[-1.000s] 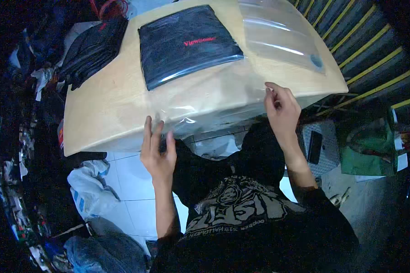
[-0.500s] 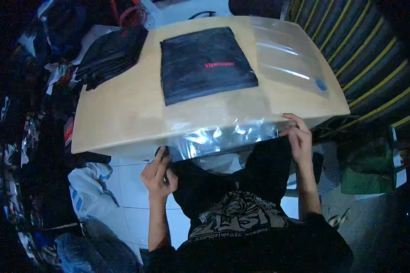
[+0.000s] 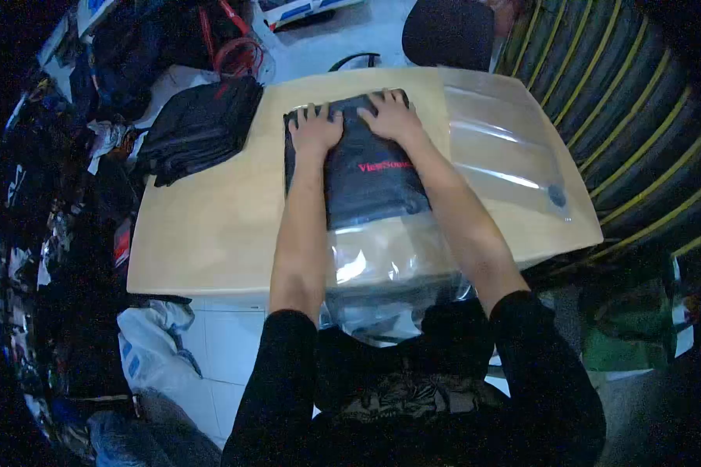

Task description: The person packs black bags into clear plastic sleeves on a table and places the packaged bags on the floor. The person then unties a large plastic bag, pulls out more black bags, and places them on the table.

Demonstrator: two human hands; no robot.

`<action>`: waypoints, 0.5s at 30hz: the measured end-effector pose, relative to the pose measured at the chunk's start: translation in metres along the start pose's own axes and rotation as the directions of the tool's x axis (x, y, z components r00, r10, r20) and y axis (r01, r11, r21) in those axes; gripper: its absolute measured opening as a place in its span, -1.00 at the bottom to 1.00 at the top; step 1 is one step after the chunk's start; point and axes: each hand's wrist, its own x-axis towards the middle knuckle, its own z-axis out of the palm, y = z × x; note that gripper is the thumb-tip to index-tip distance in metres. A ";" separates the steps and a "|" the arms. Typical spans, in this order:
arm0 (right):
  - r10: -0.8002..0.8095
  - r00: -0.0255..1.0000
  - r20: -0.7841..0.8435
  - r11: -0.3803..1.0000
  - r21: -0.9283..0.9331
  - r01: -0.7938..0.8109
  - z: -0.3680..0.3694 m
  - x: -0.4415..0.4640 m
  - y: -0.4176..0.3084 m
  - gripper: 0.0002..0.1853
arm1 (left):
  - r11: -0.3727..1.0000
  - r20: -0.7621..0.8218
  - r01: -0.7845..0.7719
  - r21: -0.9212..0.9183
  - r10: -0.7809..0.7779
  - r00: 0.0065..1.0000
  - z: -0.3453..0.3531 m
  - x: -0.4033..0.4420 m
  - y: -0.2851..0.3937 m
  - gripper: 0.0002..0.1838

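The folded black ViewSonic bag [image 3: 366, 191] lies mid-worktop [image 3: 202, 233] under both hands — left [image 3: 316, 134] and right [image 3: 393, 118] — fingers spread on its far end, gripping nothing; clear sleeves [image 3: 502, 140] cover the right corner, beside yellow-edged slats [image 3: 600, 101].

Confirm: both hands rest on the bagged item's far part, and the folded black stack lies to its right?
Wrong side: the head view shows the folded black stack left of the bagged item. The left hand and right hand do rest on its far part.
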 end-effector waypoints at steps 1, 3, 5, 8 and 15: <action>0.001 0.999 0.049 1.000 -0.023 0.000 0.006 -0.011 -0.002 -0.31 | 1.000 0.037 0.021 -0.018 -0.020 0.999 0.003 -0.012 0.000 -0.33; 0.034 0.995 0.091 0.998 -0.055 -0.029 0.010 -0.010 -0.002 -0.33 | 0.999 0.082 0.038 0.025 -0.040 0.996 0.004 -0.010 -0.002 -0.34; 0.064 0.988 0.137 0.997 -0.048 -0.058 0.007 -0.011 -0.002 -0.34 | 0.997 0.110 0.065 0.045 -0.070 0.992 0.005 -0.010 0.002 -0.35; 0.082 0.987 0.137 0.996 -0.041 -0.077 0.001 -0.017 -0.006 -0.35 | 0.998 0.067 0.062 0.010 -0.062 0.996 0.010 -0.017 0.000 -0.35; 0.091 0.995 0.045 0.936 0.337 -0.101 0.007 -0.001 0.014 -0.34 | 0.991 0.261 0.048 -0.123 -0.015 0.965 0.005 0.006 -0.013 -0.26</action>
